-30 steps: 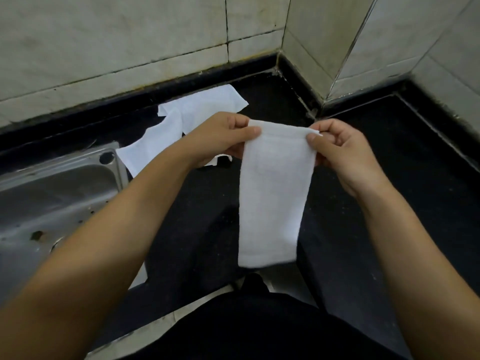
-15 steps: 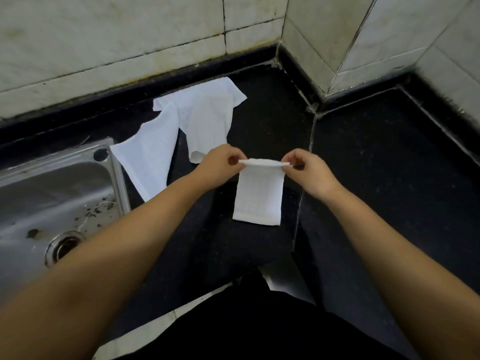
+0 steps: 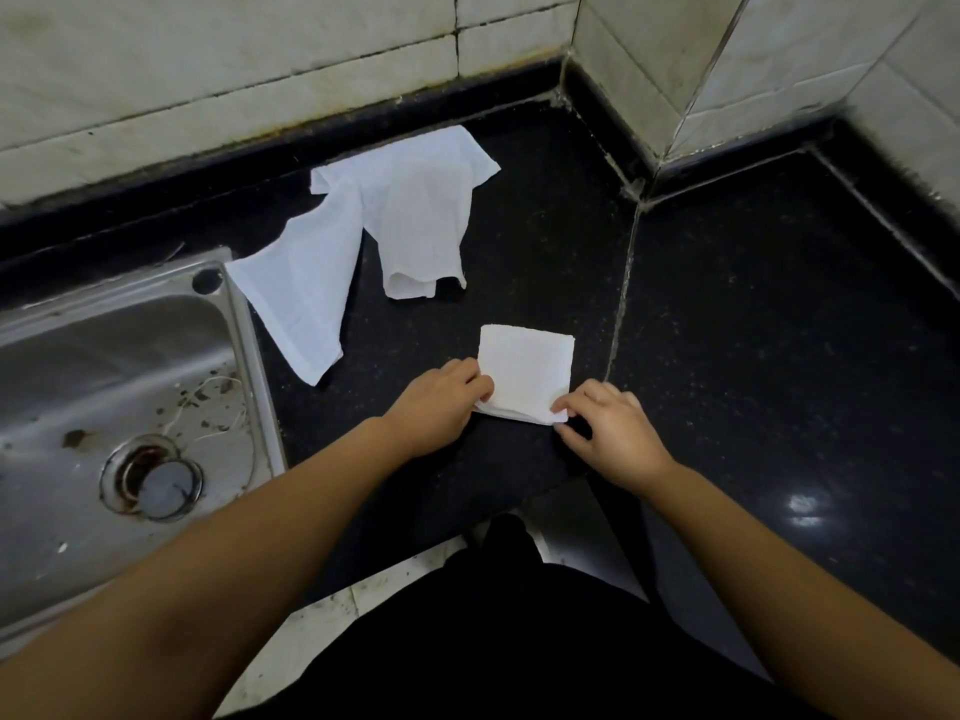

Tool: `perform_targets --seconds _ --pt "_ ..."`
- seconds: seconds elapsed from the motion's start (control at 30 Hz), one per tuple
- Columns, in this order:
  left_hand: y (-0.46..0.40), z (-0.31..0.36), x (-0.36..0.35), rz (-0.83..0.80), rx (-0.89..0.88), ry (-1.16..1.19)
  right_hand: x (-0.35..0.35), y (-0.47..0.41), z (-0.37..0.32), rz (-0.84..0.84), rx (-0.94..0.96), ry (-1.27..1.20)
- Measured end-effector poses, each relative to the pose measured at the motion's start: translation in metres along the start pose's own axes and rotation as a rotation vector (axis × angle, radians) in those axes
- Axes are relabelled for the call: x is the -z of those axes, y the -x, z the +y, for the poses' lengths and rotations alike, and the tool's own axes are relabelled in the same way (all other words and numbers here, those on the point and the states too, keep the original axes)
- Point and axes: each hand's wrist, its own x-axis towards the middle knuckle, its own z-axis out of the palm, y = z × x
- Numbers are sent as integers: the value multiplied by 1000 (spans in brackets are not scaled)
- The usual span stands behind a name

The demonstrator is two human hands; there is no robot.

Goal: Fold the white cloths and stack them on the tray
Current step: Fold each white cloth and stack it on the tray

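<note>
Black counter (image 3: pixel 753 356) bears a small, square folded white cloth (image 3: pixel 527 368), both hands' fingers (image 3: pixel 480 384) pinching its near corners.

Three white cloths lie on the counter: one folded cloth (image 3: pixel 527 371) near the front edge and two unfolded cloths, one (image 3: pixel 304 298) beside the sink and one (image 3: pixel 421 220) toward the wall. There is one steel sink (image 3: pixel 104 356), with one drain (image 3: pixel 153 478). Two hands are in view, the left hand (image 3: pixel 439 402) and the right hand (image 3: pixel 610 431).
</note>
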Motion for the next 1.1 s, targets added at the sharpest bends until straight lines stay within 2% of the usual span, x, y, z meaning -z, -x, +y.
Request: perform_targets --seconds 0.07,0.17,0.23,0.33,0.4,0.5,0.6,0.73,0.87,0.97,1.1 --pt "-1 0 6 -15 72 82 9 -3 -2 64 -56 -91" --pt "-14 1 19 104 391 323 25 -26 -6 182 -351 -295" --pt "-30 -1 24 121 639 400 31 -46 -8 112 -532 -287" --pt "-51 5 26 -75 801 332 26 -66 -18 -53 -626 -160" --pt "-59 13 23 -155 819 245 20 -74 -26 -92 -640 -67" --pt "-67 22 20 -180 829 174 16 -82 -35 -140 -644 30" --pt "-68 23 21 -130 826 280 15 -84 -34 -167 -639 -9" --pt "-62 18 30 90 744 613 32 -80 -28 -39 -649 -339" --pt "-63 23 44 191 692 852 46 -68 -21 178 -717 -789" --pt "-60 34 53 183 650 1122 52 -45 -22 316 -798 -1129" --pt "-49 58 52 48 590 1276 52 11 -35 444 -823 -1343"
